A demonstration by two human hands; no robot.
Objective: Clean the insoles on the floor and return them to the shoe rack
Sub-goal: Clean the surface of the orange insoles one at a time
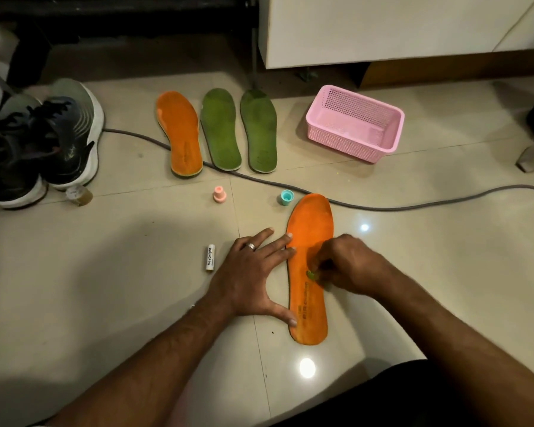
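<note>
Now left hand [253,272] spread flat, fingertips and thumb pressing near orange insole [310,241] to the floor; right hand [346,265] pinches small green thing [310,274] against it.

A: We log three insoles [218,131] side by side on the floor [105,288], basket [355,124] to their right, shoes [43,146] left.
B: We add a fourth insole [310,272] nearer us, cable [413,204] behind it, tube [210,257] left.

"heybright" on the white tube [210,257]; insole [310,266] print unreadable
</note>
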